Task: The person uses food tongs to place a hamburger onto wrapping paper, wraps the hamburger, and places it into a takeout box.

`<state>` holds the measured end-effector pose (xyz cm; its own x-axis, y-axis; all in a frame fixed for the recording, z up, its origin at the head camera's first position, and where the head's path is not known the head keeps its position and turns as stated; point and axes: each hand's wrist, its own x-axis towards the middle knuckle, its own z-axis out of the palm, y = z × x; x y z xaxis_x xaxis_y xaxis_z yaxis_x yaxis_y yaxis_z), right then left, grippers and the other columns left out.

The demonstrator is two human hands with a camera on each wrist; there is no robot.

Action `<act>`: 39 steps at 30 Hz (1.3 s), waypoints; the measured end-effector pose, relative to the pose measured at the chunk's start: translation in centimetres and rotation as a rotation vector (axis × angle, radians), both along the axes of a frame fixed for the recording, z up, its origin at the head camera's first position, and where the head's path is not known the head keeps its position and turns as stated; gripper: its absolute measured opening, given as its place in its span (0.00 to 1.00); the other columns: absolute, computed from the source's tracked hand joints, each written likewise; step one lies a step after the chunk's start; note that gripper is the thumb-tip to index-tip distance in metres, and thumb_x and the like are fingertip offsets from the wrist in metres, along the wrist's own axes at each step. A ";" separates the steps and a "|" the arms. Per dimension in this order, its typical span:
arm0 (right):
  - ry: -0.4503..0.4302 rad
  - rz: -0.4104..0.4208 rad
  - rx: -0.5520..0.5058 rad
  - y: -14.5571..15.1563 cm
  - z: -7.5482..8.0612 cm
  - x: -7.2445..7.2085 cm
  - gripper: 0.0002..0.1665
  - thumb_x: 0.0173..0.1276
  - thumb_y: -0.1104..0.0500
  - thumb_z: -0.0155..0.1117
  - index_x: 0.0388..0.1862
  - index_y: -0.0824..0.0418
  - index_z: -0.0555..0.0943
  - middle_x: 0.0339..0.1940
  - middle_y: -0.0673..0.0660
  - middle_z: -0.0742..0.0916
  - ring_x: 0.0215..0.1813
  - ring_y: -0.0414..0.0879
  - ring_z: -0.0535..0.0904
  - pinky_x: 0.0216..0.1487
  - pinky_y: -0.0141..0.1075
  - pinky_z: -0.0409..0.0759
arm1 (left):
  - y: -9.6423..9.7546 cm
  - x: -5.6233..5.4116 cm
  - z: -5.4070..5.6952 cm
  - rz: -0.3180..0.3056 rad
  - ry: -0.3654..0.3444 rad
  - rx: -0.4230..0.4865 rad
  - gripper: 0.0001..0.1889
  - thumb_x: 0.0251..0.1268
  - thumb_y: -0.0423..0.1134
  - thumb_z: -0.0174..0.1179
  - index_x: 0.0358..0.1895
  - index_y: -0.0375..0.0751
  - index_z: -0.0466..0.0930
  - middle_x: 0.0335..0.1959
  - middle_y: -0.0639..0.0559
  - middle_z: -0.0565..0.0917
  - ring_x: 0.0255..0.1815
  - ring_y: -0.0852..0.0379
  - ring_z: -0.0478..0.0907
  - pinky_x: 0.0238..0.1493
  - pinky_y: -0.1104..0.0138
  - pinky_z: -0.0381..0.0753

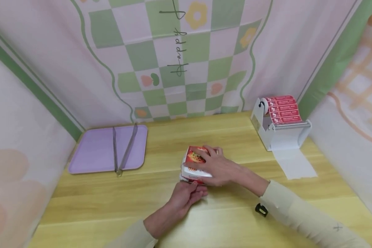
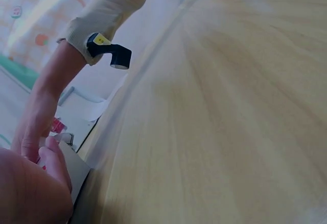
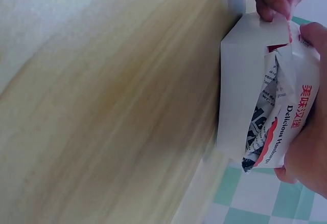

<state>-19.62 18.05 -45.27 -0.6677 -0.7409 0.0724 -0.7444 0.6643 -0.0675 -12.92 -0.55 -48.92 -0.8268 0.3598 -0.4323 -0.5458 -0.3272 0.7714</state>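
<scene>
A red and white hamburger box (image 1: 195,157) sits on the wooden table in front of the person. My right hand (image 1: 221,169) spreads over its lid and holds it, thumb on the near side and fingers across the top. At the near left corner, my left hand (image 1: 186,196) pinches the box edge between thumb and fingers. Through the gap under the lid, printed wrapping paper (image 3: 263,124) bulges out in the right wrist view. The left hand's fingers (image 3: 273,1) are at the box's corner there. In the left wrist view, the left hand hides most of the box.
To the left lies a purple tray (image 1: 93,148), with metal tongs (image 1: 115,151) across it, their joined end over its near rim. A white label dispenser (image 1: 263,131) with a roll of red labels (image 1: 283,108) stands at the back right. Its blank backing strip (image 1: 294,163) trails onto the table.
</scene>
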 end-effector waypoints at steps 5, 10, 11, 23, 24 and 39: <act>-0.022 0.015 0.042 -0.1 0.3 0.1 0.35 0.72 0.34 0.48 0.77 0.26 0.57 0.81 0.59 0.59 0.73 0.66 0.60 0.58 0.60 0.65 | -0.4 0.0 0.3 -0.026 -0.015 0.023 0.16 0.72 0.28 0.48 0.58 0.22 0.71 0.37 0.41 0.88 0.38 0.54 0.88 0.47 0.68 0.87; -0.022 0.038 0.063 -0.3 0.7 0.1 0.35 0.73 0.34 0.47 0.78 0.27 0.55 0.81 0.60 0.59 0.72 0.66 0.61 0.59 0.63 0.67 | -0.5 -0.3 0.0 -0.058 0.000 0.003 0.17 0.70 0.25 0.47 0.60 0.23 0.70 0.36 0.42 0.88 0.38 0.53 0.88 0.46 0.68 0.87; -0.020 0.045 0.067 -0.3 0.7 0.1 0.35 0.73 0.34 0.46 0.78 0.27 0.54 0.81 0.60 0.59 0.72 0.66 0.61 0.59 0.63 0.68 | -0.5 -0.4 0.0 -0.062 0.005 0.000 0.17 0.71 0.25 0.46 0.60 0.24 0.70 0.35 0.42 0.87 0.37 0.53 0.88 0.45 0.69 0.87; -0.101 0.051 0.130 -0.3 1.7 0.1 0.35 0.73 0.37 0.47 0.78 0.25 0.53 0.82 0.60 0.57 0.73 0.67 0.60 0.60 0.63 0.69 | -0.7 -0.6 -0.7 -0.053 0.002 0.008 0.18 0.73 0.26 0.44 0.63 0.25 0.68 0.35 0.41 0.88 0.37 0.51 0.89 0.44 0.68 0.87; -0.111 0.048 0.137 -0.3 1.8 0.1 0.36 0.73 0.38 0.48 0.77 0.24 0.53 0.82 0.59 0.56 0.73 0.67 0.60 0.61 0.64 0.69 | -0.8 -0.6 -0.7 -0.052 0.000 0.008 0.18 0.74 0.26 0.44 0.62 0.25 0.68 0.35 0.42 0.88 0.37 0.51 0.89 0.44 0.69 0.87; -0.007 0.055 0.103 -0.5 0.8 0.6 0.33 0.76 0.33 0.41 0.78 0.27 0.53 0.81 0.62 0.58 0.70 0.67 0.63 0.57 0.64 0.70 | -0.4 -0.5 -1.1 -0.053 0.044 -0.008 0.20 0.74 0.25 0.46 0.66 0.28 0.66 0.35 0.44 0.87 0.35 0.53 0.88 0.44 0.66 0.88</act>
<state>-19.03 17.52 -44.50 -0.6257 -0.7800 -0.0103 -0.7800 0.6257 -0.0059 -13.40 -0.95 -50.06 -0.8249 0.4002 -0.3992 -0.5278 -0.2925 0.7974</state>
